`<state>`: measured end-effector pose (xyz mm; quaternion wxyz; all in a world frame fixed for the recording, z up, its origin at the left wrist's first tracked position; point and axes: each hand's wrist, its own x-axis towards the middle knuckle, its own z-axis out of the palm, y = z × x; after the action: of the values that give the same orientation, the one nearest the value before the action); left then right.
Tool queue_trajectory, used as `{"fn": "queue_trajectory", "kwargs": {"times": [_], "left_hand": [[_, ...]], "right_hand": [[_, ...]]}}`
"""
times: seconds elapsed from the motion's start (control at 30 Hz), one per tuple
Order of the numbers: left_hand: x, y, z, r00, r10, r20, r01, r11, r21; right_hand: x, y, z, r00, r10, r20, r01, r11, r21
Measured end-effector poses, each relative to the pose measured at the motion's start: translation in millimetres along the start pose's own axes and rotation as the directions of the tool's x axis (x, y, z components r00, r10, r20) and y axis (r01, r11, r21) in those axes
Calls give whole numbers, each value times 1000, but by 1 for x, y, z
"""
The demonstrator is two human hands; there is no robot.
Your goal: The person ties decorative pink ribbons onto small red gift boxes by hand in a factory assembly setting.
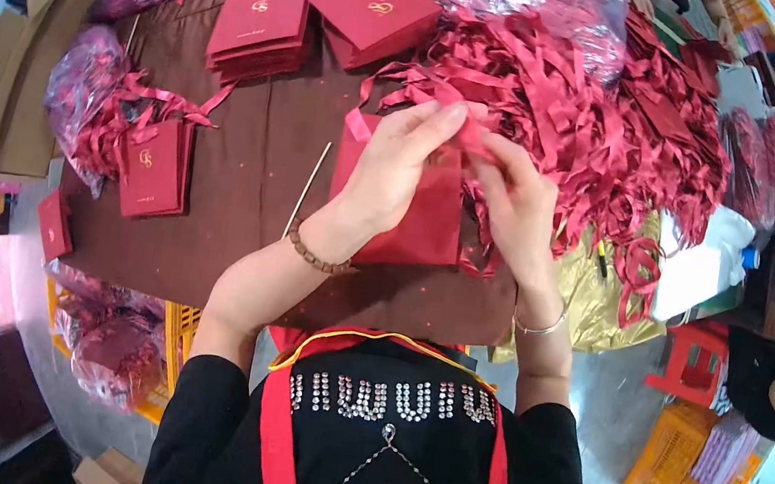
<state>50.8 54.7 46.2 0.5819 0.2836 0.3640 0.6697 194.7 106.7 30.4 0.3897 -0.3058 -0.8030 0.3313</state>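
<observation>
black short-sleeved top (451, 455) | rhinestone lettering (362, 398) | red straps (280, 438) | brown bead bracelet (310, 257) | silver bangle (539, 331) | necklace (389, 433)

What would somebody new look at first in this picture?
Probably the big heap of red ribbons, to the right on the brown table. Then the left hand and right hand, close together above a red bag in the middle. Sparkly letters shine on the black shirt below.

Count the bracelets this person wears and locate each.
2: a beaded bracelet on the left wrist and a thin metal bracelet on the right wrist. Others could be hidden from this view.
</observation>
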Motion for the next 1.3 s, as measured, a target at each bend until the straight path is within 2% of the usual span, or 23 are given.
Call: {"fn": "queue_trajectory", "kwargs": {"times": [0.07, 0.1, 0.17, 0.2, 0.3, 0.37, 0.4, 0.53, 0.6, 0.67, 0.73, 0.8, 0.83, 0.93, 0.97, 1.0, 1.07, 1.13, 1.17, 1.2, 1.23, 1.27, 1.3], "left_hand": [[4, -5, -12, 999, -22, -29, 21, 999, -39], [8, -5, -19, 998, 22, -53, -27, 995, -96], [16, 6, -33, 989, 128, -71, -140, 967, -214], [19, 18, -44, 982, 167, -90, -187, 933, -308], [24, 44, -78, 877, 312, -366, -366, 927, -87], [19, 45, -97, 823, 374, -427, -409, 912, 10], [16, 44, -104, 790, 395, -469, -420, 906, 56], [-3, 30, -145, 825, 316, -469, -342, 939, 32], [-12, 26, -159, 792, 329, -514, -344, 936, 68], [-20, 27, -171, 773, 331, -541, -337, 937, 91], [-24, 27, -180, 703, 336, -627, -355, 930, 101], [-33, 28, -193, 738, 332, -587, -360, 930, 74], [-37, 29, -196, 770, 332, -545, -368, 929, 46], [-43, 37, -183, 734, 257, -629, -401, 911, -96], [-48, 38, -191, 794, 238, -560, -417, 883, -216], [-52, 40, -191, 787, 242, -568, -422, 882, -209], [-60, 43, -188, 917, 205, -342, -346, 834, -429], [-65, 50, -169, 926, 176, -333, -324, 824, -465], [-66, 53, -161, 953, 175, -246, -220, 961, -170], [-66, 53, -152, 977, 138, -164, -112, 982, 154], [-64, 48, -139, 949, 117, -293, -19, 948, 317], [-65, 43, -134, 950, 80, -303, 22, 947, 320], [-64, 36, -131, 953, 83, -292, 49, 907, 418]], "right_hand": [[-6, 0, 5, 992, 111, 56, -115, 989, 92], [-6, 1, 4, 952, 245, 183, -286, 923, 256], [-8, 10, -1, 806, 385, 450, -574, 696, 432], [-6, 7, -12, 723, 402, 562, -659, 647, 385], [-17, 31, -25, 705, 327, 630, -667, 608, 430], [-22, 37, -28, 648, 380, 660, -753, 452, 479], [-23, 37, -27, 647, 382, 659, -754, 446, 482], [-31, 44, -22, 606, 396, 690, -796, 296, 528], [-29, 42, -18, 601, 325, 731, -795, 141, 590], [-29, 44, -14, 599, 296, 744, -796, 114, 595], [-28, 39, -10, 606, 291, 741, -793, 150, 590], [-31, 34, -5, 600, 330, 729, -793, 121, 598], [-33, 37, -2, 601, 354, 717, -795, 174, 581], [-38, 31, 3, 572, 396, 718, -820, 279, 500], [-40, 26, 4, 527, 341, 778, -839, 350, 415], [-42, 20, 5, 471, 289, 833, -844, 422, 330], [-42, 8, 5, 363, 240, 900, -809, 561, 177], [-26, -6, 0, 495, 205, 845, -544, 831, 117], [-24, -3, 5, 613, 244, 752, -481, 870, 110], [-20, 3, 12, 720, 268, 640, -418, 903, 93], [-12, 7, 17, 851, 162, 500, -203, 979, 29], [-7, 19, 24, 925, 16, 379, -6, 1000, -28], [2, 27, 30, 937, -43, 346, 81, 992, -96]]}}
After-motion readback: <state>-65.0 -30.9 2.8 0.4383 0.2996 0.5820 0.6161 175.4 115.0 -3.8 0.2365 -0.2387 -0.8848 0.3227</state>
